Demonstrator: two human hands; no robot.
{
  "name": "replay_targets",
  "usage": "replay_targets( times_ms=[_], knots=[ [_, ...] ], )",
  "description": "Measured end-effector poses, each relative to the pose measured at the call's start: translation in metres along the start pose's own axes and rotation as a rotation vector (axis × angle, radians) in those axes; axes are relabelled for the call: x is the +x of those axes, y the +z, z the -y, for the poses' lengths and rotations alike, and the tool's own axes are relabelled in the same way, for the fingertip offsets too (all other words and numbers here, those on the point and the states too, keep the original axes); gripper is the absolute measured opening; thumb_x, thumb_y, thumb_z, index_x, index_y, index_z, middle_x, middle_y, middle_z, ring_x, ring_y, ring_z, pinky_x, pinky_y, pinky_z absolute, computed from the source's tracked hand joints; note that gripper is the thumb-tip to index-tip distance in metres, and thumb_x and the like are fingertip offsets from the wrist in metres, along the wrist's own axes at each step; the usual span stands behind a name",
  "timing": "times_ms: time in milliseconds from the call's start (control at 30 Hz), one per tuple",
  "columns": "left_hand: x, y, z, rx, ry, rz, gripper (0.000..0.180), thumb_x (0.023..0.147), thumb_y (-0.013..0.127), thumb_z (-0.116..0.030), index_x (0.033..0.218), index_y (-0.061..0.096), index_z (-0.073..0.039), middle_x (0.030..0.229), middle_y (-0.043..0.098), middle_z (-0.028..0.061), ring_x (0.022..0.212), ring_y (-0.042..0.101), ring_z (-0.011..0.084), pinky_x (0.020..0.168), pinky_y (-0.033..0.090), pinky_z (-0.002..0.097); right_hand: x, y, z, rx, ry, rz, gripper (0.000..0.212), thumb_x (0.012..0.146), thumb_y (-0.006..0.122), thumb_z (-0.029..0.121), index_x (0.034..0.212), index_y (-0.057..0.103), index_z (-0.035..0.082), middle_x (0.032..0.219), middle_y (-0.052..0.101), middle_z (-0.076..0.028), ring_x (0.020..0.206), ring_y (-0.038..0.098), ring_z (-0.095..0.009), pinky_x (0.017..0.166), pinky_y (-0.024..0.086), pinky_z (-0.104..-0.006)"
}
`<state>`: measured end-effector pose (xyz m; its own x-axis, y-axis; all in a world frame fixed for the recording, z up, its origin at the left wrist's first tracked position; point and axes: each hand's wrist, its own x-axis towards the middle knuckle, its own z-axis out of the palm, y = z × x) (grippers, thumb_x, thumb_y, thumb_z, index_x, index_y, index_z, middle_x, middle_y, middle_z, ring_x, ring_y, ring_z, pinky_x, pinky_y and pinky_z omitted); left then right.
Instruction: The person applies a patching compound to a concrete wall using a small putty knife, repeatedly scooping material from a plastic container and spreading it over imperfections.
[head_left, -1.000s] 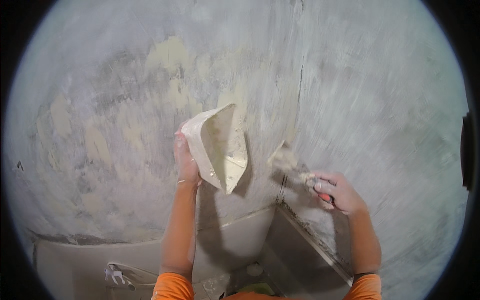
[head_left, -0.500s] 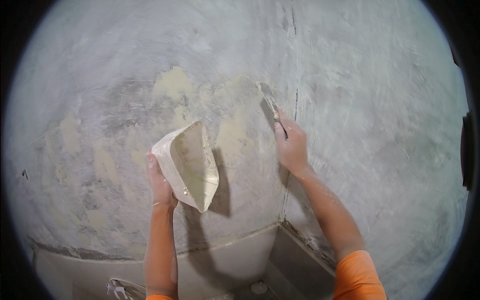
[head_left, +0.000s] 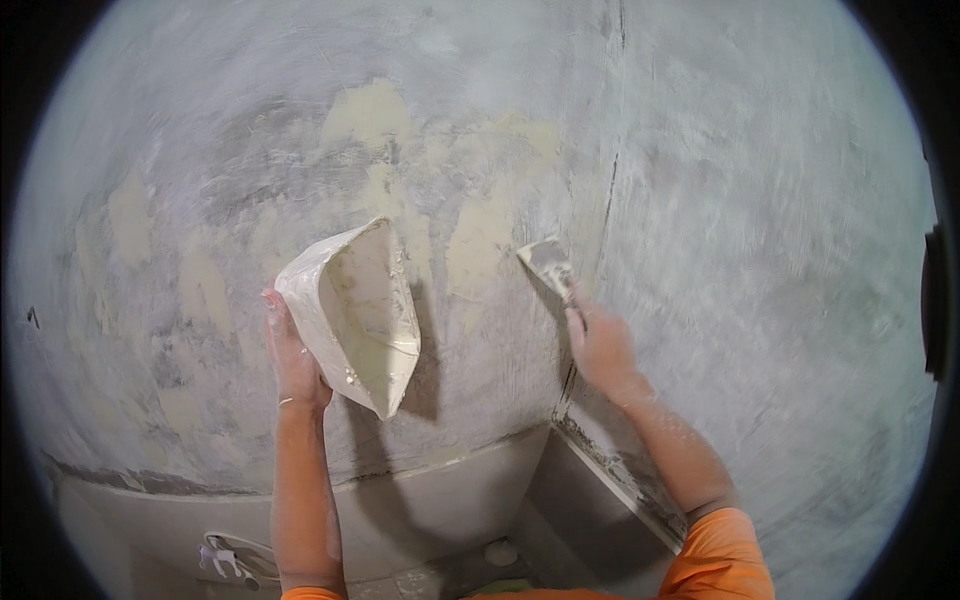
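My left hand (head_left: 297,352) grips a cream-coloured, putty-smeared container (head_left: 345,290) by its left side, its mouth facing right and toward me. Pale wet putty coats the inside and lower corner, with lumps along the rim. In my right hand (head_left: 603,345) is a putty knife (head_left: 548,262), its flat blade pointing up and left, smeared with putty. The blade is close to the grey wall, right of a cream putty patch (head_left: 480,245); whether it touches the wall I cannot tell. The fingers behind the container are partly hidden.
A cracked corner line (head_left: 612,185) runs down the wall right of the blade. Below, a pale ledge (head_left: 450,470) meets a dark recess (head_left: 590,490) at the corner. An oval fixture (head_left: 240,560) sits at lower left. More putty patches (head_left: 368,112) mark the wall.
My right hand and the putty knife have come down, and the blade now shows its flat face. The container and left hand appear slightly further left as the view shifts.
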<state>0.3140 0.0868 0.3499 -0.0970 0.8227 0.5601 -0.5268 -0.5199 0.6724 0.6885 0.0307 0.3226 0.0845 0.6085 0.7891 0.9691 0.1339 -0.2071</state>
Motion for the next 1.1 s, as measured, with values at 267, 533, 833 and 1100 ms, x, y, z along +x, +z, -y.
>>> replay_targets(
  times_ms=[267,533,833,1100],
  knots=[
    [0.012,0.001,0.031,-0.145,-0.104,0.022,0.078,0.104,0.033,-0.069,0.149,0.044,-0.006,0.146,0.051,0.0129,0.132,0.051,0.0264,0.11,0.044,0.0418,0.137,-0.077,0.063,-0.064,-0.009,-0.287,0.038,0.097,0.052,0.009,0.131,0.045,-0.007,0.084,0.066,-0.033,0.083,0.068,-0.048,0.074,0.052,-0.0531],
    [0.005,0.001,0.051,-0.238,-0.111,-0.033,0.079,0.105,0.028,-0.068,0.151,0.041,-0.005,0.149,0.047,0.0137,0.134,0.049,0.0269,0.111,0.043,0.0425,0.125,-0.005,0.072,-0.234,0.266,0.096,0.027,0.103,0.038,0.008,0.124,0.046,-0.007,0.107,0.068,-0.032,0.103,0.068,-0.046,0.088,0.054,-0.0537],
    [0.013,-0.001,0.062,-0.382,-0.069,0.052,0.084,0.104,0.028,-0.071,0.152,0.039,-0.002,0.152,0.045,0.0161,0.136,0.047,0.0291,0.113,0.041,0.0432,0.013,-0.074,0.073,-0.421,0.27,0.461,0.033,0.092,0.051,0.002,0.123,0.048,-0.008,0.097,0.066,-0.033,0.095,0.066,-0.051,0.087,0.052,-0.0576],
    [0.017,0.01,0.059,-0.326,-0.058,0.078,0.083,0.104,0.025,-0.07,0.153,0.038,-0.004,0.152,0.045,0.016,0.138,0.045,0.0301,0.115,0.039,0.0432,0.146,-0.117,0.13,-0.424,-0.03,0.023,0.031,0.09,0.056,0.003,0.116,0.048,-0.01,0.093,0.068,-0.032,0.089,0.068,-0.048,0.079,0.056,-0.0535]
  ],
)
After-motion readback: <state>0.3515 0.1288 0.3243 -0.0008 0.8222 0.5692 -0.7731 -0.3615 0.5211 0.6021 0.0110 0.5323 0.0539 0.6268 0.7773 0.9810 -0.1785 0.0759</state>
